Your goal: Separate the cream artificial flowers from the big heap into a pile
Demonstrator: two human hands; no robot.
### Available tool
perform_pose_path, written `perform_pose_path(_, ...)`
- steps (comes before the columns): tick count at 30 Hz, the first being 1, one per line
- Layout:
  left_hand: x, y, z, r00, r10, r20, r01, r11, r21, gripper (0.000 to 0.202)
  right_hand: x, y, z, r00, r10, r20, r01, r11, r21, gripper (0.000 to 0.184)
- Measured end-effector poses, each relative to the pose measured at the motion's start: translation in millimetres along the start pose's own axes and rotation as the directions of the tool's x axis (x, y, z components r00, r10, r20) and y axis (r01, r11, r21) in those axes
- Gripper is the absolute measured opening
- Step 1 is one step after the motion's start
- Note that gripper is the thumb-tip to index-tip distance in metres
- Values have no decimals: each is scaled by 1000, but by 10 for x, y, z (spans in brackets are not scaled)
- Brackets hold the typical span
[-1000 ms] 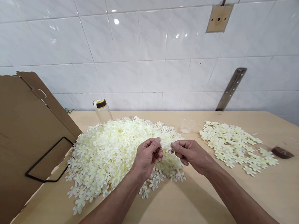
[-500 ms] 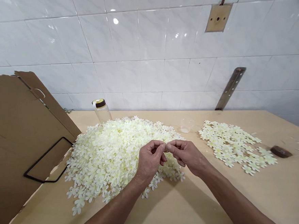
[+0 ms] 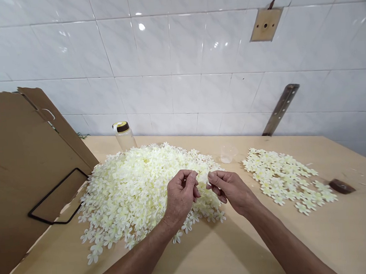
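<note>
Although they met earlier, left hand [image 3: 180, 195] and right hand [image 3: 233, 187] are apart by the flowers [image 3: 142, 181], fingers [image 3: 213, 178] pinched, contents unclear.

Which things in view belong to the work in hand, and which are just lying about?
Likely in use:
Left hand and right hand; anything pinched is too small to make out
Large flower pile, beneath and behind the hands
Smaller flower spread, probably

Apparently lying about:
Lidded bottle
Cardboard
Black frame
Brown object
Clear item, role unclear
</note>
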State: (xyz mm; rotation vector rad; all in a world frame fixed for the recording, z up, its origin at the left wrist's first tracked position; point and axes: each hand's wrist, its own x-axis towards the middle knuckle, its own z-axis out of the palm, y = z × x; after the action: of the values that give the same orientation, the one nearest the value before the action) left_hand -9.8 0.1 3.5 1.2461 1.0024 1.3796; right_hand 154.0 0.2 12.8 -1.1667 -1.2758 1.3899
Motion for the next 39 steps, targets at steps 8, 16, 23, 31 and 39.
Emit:
perform_pose_path(8, -17, 21, -15, 999, 39, -15, -39, 999, 2, 29, 24, 10, 11, 999, -28, -46, 28, 999, 15, 47)
perform_pose_path(16, -346, -1, 80, 940, 246, 236, -305, 916, 259, 19, 32, 11, 21, 981, -114, -154, 76, 970, -230, 39)
perform_pose_path(23, -677, -238, 228, 734, 267, 624, -499, 836, 228, 15, 21, -87, -169, 919, -318, -231, 179, 862, -473, 29)
perform_pose_path(31, -597, -261, 199, 774, 236, 587, -486, 816, 313, 15, -275, -418, -1037, 837, -383, -391, -52, 656, -753, 26)
perform_pose_path(39, -624, -334, 234, 740, 227, 633, -509, 805, 306, 14, -904, 16, -2072, 741, -308, -596, -483, 372, -793, 27)
